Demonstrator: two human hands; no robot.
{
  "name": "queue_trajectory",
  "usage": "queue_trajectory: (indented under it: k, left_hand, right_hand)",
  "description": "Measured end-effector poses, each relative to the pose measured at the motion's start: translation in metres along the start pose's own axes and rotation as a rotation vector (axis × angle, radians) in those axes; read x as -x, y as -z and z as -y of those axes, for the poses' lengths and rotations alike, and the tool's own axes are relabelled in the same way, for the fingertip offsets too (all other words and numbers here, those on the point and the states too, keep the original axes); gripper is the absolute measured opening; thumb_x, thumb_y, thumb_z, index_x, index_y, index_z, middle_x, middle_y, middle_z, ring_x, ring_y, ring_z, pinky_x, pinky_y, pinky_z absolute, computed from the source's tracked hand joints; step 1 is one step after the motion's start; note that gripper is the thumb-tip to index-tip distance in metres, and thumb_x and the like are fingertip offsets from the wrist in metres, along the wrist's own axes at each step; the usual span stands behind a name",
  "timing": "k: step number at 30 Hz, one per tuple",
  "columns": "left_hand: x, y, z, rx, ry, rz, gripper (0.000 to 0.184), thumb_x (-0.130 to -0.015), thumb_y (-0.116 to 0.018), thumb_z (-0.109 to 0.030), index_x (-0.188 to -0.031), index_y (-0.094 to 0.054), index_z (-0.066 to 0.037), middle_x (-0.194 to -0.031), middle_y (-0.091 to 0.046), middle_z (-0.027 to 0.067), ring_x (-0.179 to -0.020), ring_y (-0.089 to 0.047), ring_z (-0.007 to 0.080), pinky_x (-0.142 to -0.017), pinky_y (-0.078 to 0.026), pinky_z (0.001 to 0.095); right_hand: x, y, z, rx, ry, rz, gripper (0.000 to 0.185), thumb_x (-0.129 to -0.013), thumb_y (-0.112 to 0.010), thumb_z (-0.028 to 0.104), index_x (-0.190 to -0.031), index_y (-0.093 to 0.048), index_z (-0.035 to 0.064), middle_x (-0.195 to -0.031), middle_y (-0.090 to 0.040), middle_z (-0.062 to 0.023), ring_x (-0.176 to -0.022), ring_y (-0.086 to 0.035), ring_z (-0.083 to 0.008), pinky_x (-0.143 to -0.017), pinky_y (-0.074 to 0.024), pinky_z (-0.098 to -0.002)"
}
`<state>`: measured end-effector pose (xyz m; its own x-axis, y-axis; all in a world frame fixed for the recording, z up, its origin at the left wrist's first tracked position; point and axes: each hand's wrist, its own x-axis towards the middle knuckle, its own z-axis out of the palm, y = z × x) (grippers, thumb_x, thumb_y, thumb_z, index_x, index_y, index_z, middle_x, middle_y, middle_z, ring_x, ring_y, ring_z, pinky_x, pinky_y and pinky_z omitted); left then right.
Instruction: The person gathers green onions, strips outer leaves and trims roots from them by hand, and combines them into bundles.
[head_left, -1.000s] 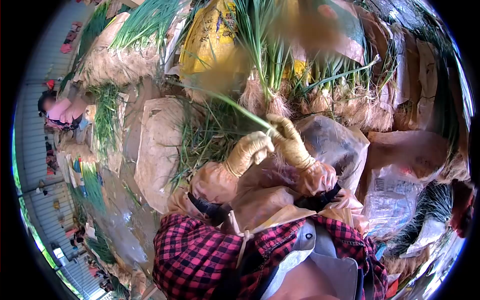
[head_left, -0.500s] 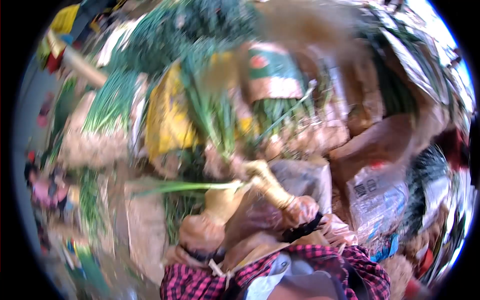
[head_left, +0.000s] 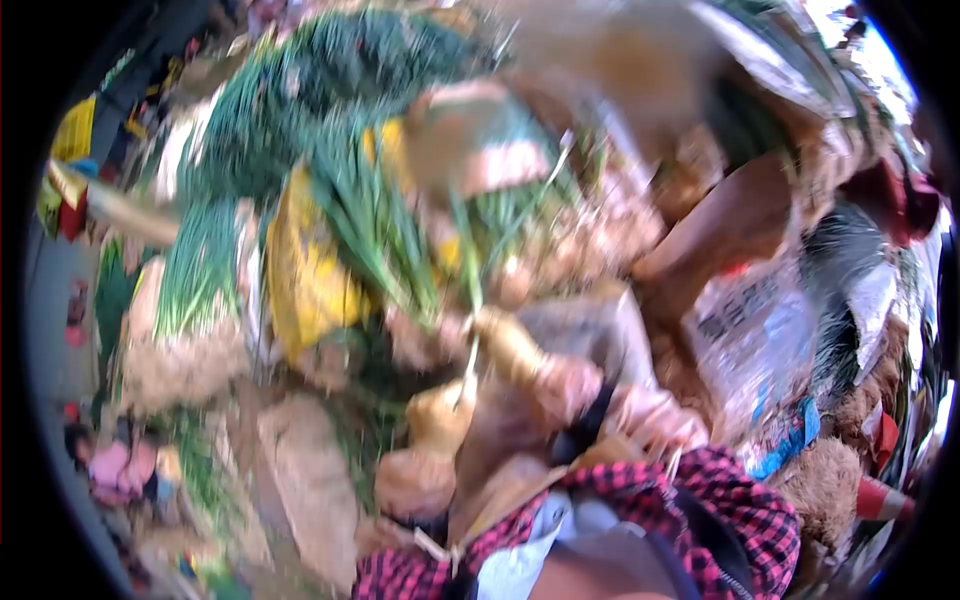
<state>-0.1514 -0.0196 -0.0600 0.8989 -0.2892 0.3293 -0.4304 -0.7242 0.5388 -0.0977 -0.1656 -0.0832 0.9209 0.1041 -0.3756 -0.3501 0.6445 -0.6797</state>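
Note:
A single green onion (head_left: 468, 250) stands upright in view, its leaves pointing away from me and its white end toward me. My left hand (head_left: 440, 415), in a yellowish glove, is closed on the white lower end. My right hand (head_left: 508, 345), gloved the same way, pinches the stalk higher up; its fingertips are blurred. Just beyond my hands, a bunch of green onions (head_left: 375, 235) leans with its pale root ends toward me. More onions with root ends showing (head_left: 590, 240) lie to the right of that bunch.
A yellow sack (head_left: 300, 270) lies behind the bunch, and a large heap of green onions (head_left: 290, 90) is farther back. Another bundle (head_left: 195, 280) sits at the left. Clear plastic packaging (head_left: 750, 340) lies at the right. A person in pink (head_left: 122, 462) is at far left.
The green onion has swung from lying leftward to pointing away from me. My right hand has come down slightly onto its stalk. The whole view has tilted and shifted.

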Motion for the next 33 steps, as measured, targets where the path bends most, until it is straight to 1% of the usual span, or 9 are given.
queue_trajectory:
  k: [2,4,7,9,11,15,21,26,33]
  left_hand:
    - [0.014,0.001,0.012,0.009,-0.025,-0.067,0.036,-0.079,-0.061,-0.015,-0.049,-0.041,-0.008,-0.047,-0.041,0.0154,-0.040,-0.041,0.0335,-0.039,-0.033,0.0406]
    - [0.029,0.019,0.011,0.150,0.029,-0.128,0.032,-0.076,-0.064,-0.005,-0.050,-0.044,-0.006,-0.046,-0.039,0.0134,-0.037,-0.036,0.0283,-0.037,-0.028,0.0368]
    - [0.055,0.043,0.045,-0.099,0.636,0.395,0.035,-0.082,-0.057,-0.039,-0.066,-0.062,-0.007,-0.059,-0.055,0.0144,-0.059,-0.057,0.0313,-0.055,-0.044,0.0393]
    - [0.084,0.042,0.085,-0.727,0.643,0.825,0.051,-0.082,-0.051,-0.049,-0.117,-0.052,-0.012,-0.107,-0.060,0.0107,-0.096,-0.059,0.0295,-0.082,-0.044,0.0406]
    - [0.082,0.034,0.100,-0.385,0.543,0.626,0.062,-0.080,-0.054,-0.050,-0.128,-0.041,-0.012,-0.115,-0.056,0.0113,-0.102,-0.057,0.0291,-0.085,-0.044,0.0390]
    - [0.005,-0.003,0.033,0.458,0.535,0.295,0.044,-0.084,-0.059,-0.034,-0.117,-0.052,-0.007,-0.111,-0.059,0.0139,-0.098,-0.058,0.0213,-0.081,-0.045,0.0307]
    - [-0.006,-0.054,0.040,0.434,0.502,0.172,0.033,-0.082,-0.059,-0.035,-0.092,-0.064,-0.005,-0.081,-0.064,0.0155,-0.078,-0.064,0.0214,-0.065,-0.048,0.0326]
    - [0.026,-0.082,0.133,-0.484,0.587,1.030,0.028,-0.079,-0.059,-0.034,-0.090,-0.065,-0.009,-0.088,-0.065,0.0114,-0.082,-0.063,0.0285,-0.066,-0.048,0.0418]
    - [-0.056,-0.103,0.166,-0.030,0.795,-0.142,0.057,-0.070,-0.068,-0.047,-0.112,-0.052,-0.011,-0.100,-0.061,0.0113,-0.092,-0.059,0.0286,-0.081,-0.044,0.0352]
  right_hand:
    - [-0.029,0.031,-0.019,0.101,0.075,-0.022,0.013,-0.081,-0.048,0.012,-0.074,-0.058,0.0079,-0.070,-0.055,-0.0008,-0.068,-0.053,-0.0138,-0.060,-0.0436,-0.0288]
    - [-0.050,0.063,-0.019,-0.517,-0.183,-0.123,0.010,-0.085,-0.053,0.020,-0.085,-0.056,0.0102,-0.070,-0.054,-0.0017,-0.064,-0.051,-0.0126,-0.054,-0.0430,-0.0243]
    - [-0.057,0.079,-0.013,-0.170,0.076,-0.160,0.016,-0.091,-0.048,0.018,-0.098,-0.055,0.0058,-0.081,-0.058,-0.0046,-0.072,-0.055,-0.0147,-0.060,-0.0473,-0.0251]
    - [-0.061,0.080,-0.016,-0.220,0.102,0.001,0.016,-0.091,-0.049,0.019,-0.097,-0.055,0.0061,-0.081,-0.058,-0.0050,-0.073,-0.055,-0.0159,-0.065,-0.0473,-0.0287]
    - [-0.062,0.071,-0.017,-0.174,0.080,0.018,0.017,-0.091,-0.048,0.020,-0.097,-0.055,0.0065,-0.082,-0.058,-0.0046,-0.073,-0.055,-0.0161,-0.067,-0.0464,-0.0298]
    - [-0.050,0.050,-0.036,-0.134,-0.036,0.027,0.022,-0.091,-0.047,0.027,-0.095,-0.055,0.0072,-0.081,-0.057,-0.0037,-0.074,-0.054,-0.0168,-0.068,-0.0437,-0.0311]
    - [-0.018,0.039,-0.042,0.270,-0.076,0.231,0.029,-0.094,-0.042,0.029,-0.093,-0.060,0.0060,-0.086,-0.062,-0.0024,-0.071,-0.052,-0.0089,-0.063,-0.0403,-0.0199]
    - [-0.022,0.029,-0.055,0.149,0.032,0.135,0.027,-0.094,-0.041,0.030,-0.085,-0.053,0.0087,-0.076,-0.056,-0.0008,-0.063,-0.053,-0.0111,-0.058,-0.0450,-0.0249]
    - [-0.048,0.046,-0.094,0.401,-0.078,-0.004,0.010,-0.088,-0.056,0.019,-0.092,-0.054,0.0100,-0.064,-0.049,0.0047,-0.050,-0.040,-0.0053,-0.044,-0.0325,-0.0182]
